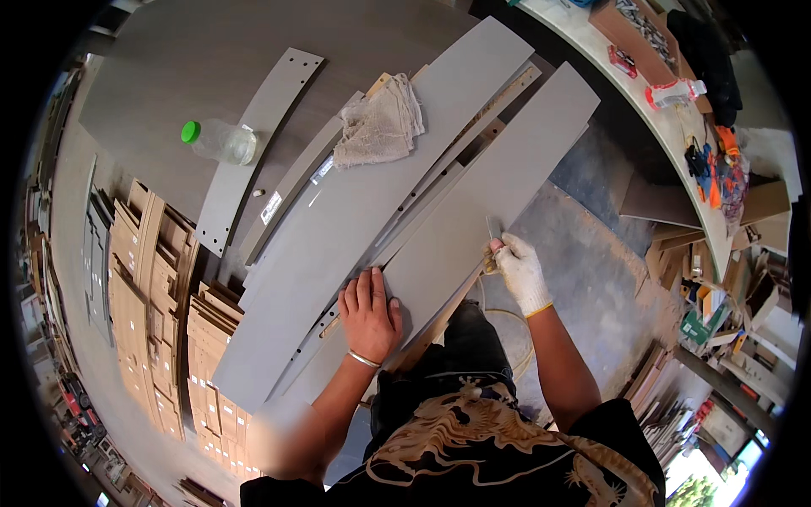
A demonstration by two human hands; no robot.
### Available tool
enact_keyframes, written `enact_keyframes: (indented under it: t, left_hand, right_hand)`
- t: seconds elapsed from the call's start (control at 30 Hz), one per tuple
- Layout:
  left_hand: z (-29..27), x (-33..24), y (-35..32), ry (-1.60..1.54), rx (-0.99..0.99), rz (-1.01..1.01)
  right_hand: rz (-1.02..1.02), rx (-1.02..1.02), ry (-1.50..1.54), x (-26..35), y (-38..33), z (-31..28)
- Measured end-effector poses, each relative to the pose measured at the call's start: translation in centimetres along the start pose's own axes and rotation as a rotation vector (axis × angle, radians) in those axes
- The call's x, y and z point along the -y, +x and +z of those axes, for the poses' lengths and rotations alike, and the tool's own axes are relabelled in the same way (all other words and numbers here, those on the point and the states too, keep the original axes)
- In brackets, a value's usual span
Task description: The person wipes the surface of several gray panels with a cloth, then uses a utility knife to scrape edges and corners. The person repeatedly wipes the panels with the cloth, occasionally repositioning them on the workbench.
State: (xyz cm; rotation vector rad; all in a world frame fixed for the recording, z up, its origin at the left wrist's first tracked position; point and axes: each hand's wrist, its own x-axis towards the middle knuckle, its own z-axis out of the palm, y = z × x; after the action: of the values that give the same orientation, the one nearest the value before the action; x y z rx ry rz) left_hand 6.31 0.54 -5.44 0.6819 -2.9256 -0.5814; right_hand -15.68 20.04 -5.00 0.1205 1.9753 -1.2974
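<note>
My bare left hand lies with its fingers stretched out on a long grey panel, near the panel's left edge. In a white work glove with bare fingertips, my right hand is closed around a small tool at the panel's right edge. Only the tool's thin metal blade shows, tilted up above the panel; my fingers hide its handle. A second wide grey panel lies alongside to the left. Between the two, narrow strips with drilled holes are visible.
A crumpled beige cloth rests on the panels. Farther left, a bottle with a green cap lies across a drilled grey board. Stacked brown boards stand lower left. A cluttered white bench curves along the right.
</note>
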Motion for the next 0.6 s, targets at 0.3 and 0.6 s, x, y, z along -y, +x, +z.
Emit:
enact_keyframes:
  t: [0.3, 0.6]
  left_hand:
    - [-0.1, -4.8, 4.1, -0.003, 0.036, -0.024]
    - [3.4, -6.7, 4.9, 0.215, -0.021, -0.203]
  right_hand:
    - [0.012, 0.185, 0.104, 2.1, 6.1, -6.9]
    - [-0.079, 0.24, 0.109, 6.0, 15.9, -17.5]
